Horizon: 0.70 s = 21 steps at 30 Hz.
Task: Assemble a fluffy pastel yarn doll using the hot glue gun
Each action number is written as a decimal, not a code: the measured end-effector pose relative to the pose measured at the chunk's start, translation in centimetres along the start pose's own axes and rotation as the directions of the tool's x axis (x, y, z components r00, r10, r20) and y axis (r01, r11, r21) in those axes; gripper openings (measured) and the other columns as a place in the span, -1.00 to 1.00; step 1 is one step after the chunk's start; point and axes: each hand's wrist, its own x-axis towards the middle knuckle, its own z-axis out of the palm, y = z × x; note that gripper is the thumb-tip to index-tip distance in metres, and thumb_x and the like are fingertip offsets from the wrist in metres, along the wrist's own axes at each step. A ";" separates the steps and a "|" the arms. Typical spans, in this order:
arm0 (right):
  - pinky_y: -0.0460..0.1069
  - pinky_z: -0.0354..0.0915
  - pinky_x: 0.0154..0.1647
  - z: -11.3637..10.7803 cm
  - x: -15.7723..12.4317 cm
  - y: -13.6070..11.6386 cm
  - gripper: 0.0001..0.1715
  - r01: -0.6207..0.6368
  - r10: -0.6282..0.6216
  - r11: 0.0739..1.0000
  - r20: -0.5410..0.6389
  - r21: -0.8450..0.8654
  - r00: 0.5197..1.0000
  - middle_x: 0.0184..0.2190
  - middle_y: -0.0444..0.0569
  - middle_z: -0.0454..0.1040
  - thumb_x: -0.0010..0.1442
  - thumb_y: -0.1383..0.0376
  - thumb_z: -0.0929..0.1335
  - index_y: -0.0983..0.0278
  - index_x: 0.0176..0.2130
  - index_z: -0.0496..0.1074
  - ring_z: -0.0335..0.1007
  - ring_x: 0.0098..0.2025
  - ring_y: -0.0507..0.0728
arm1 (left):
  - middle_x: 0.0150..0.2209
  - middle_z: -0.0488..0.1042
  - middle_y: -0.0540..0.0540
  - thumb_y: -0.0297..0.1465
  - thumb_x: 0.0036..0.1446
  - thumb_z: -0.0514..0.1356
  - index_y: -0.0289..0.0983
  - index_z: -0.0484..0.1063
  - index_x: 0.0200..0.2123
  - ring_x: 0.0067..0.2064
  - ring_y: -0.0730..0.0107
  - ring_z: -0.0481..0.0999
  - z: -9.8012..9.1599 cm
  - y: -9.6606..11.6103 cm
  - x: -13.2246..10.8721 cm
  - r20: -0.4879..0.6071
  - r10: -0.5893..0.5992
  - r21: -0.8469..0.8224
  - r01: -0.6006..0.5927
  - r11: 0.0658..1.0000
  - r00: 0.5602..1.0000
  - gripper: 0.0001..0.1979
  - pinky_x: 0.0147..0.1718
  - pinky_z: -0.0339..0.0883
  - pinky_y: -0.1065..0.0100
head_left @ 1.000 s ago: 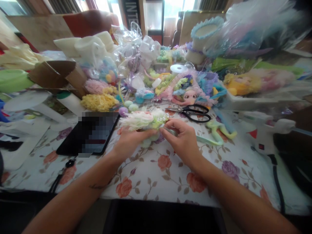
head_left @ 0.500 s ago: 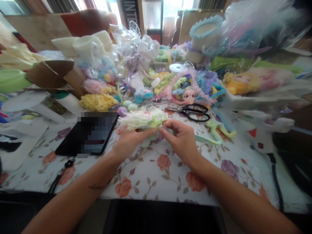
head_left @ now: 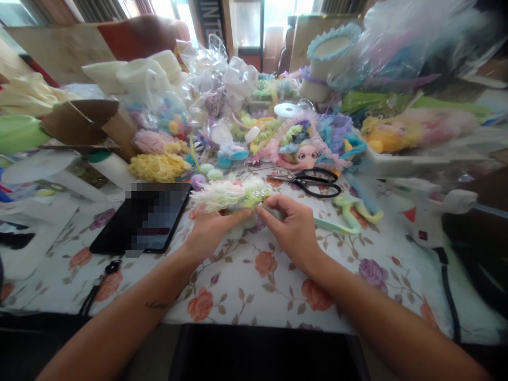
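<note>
A fluffy bundle of pale yarn, white and pink with a light green part at its right end, is between my hands above the flowered tablecloth. My left hand holds it from below, with the thumb stretched along its near side. At its green end, my right hand pinches with thumb and index finger; whatever small piece lies in that pinch is too blurred to make out. Black-handled scissors lie just beyond my right hand.
A black tablet lies to the left. On the right are a green-yellow strip and a white glue gun. Behind stand yellow yarn, a cardboard box, a doll face and plastic bags.
</note>
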 end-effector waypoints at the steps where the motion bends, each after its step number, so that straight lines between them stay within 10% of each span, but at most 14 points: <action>1: -0.03 0.22 -0.33 0.0 0.0 0.0 -0.86 0.001 -0.001 1.000 0.000 -0.003 1.000 -0.48 -0.17 0.48 0.16 0.29 0.41 0.22 -0.44 0.43 0.32 -0.42 0.05 | -0.09 0.67 -0.05 -0.23 -0.01 0.44 -0.16 0.65 -0.25 0.11 0.05 0.56 0.0 0.1 0.0 -0.001 0.002 0.007 -0.002 1.000 1.000 -0.76 0.20 0.34 0.08; 21: -0.05 0.18 -0.33 0.6 -0.1 0.0 -0.81 -0.024 0.025 0.999 -0.020 0.043 0.999 -0.50 -0.20 0.38 0.14 0.36 0.40 0.23 -0.48 0.36 0.27 -0.41 0.03 | -0.26 0.69 -0.04 -0.24 -0.03 0.42 -0.19 0.64 -0.35 0.05 0.03 0.59 0.4 0.3 -0.2 -0.052 0.016 0.065 -0.013 0.998 0.999 -0.82 0.16 0.39 0.08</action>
